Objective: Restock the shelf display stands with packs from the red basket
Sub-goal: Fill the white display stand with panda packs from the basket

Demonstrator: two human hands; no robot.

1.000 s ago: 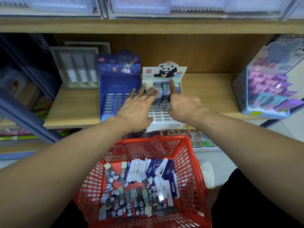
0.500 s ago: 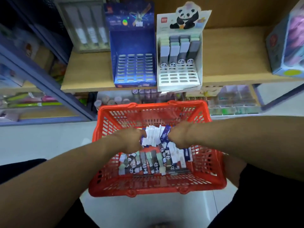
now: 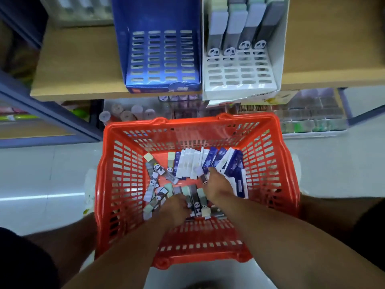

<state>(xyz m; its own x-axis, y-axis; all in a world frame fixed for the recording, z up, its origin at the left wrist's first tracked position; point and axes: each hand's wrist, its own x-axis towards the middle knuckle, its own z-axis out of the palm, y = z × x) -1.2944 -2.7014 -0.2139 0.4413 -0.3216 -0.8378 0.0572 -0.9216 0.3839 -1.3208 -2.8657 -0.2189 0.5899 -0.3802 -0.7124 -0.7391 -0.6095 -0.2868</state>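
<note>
The red basket (image 3: 123, 176) sits on the floor below the shelf, with both my hands inside it. My left hand (image 3: 175, 207) reaches down into the loose panda packs (image 3: 155, 184) at the near left, and its fingertips are hidden among them. My right hand (image 3: 216, 187) lies on the pile where panda packs meet the blue and white packs (image 3: 208, 163); its grip is blurred. On the shelf stand an empty blue display stand (image 3: 160, 59) and a white panda stand (image 3: 239, 71) with one row of panda packs (image 3: 235, 30) at its back.
The wooden shelf (image 3: 73, 76) carries both stands at its front edge. Under it, clear bins of small goods (image 3: 308, 117) and capped tubes (image 3: 127, 114) line a lower shelf. A dark metal shelf frame (image 3: 48, 113) runs along the left. The floor is pale tile (image 3: 41, 180).
My hands left the white panda stand, came down over the basket, and have now sunk in among the packs. My view has tilted down toward the basket.
</note>
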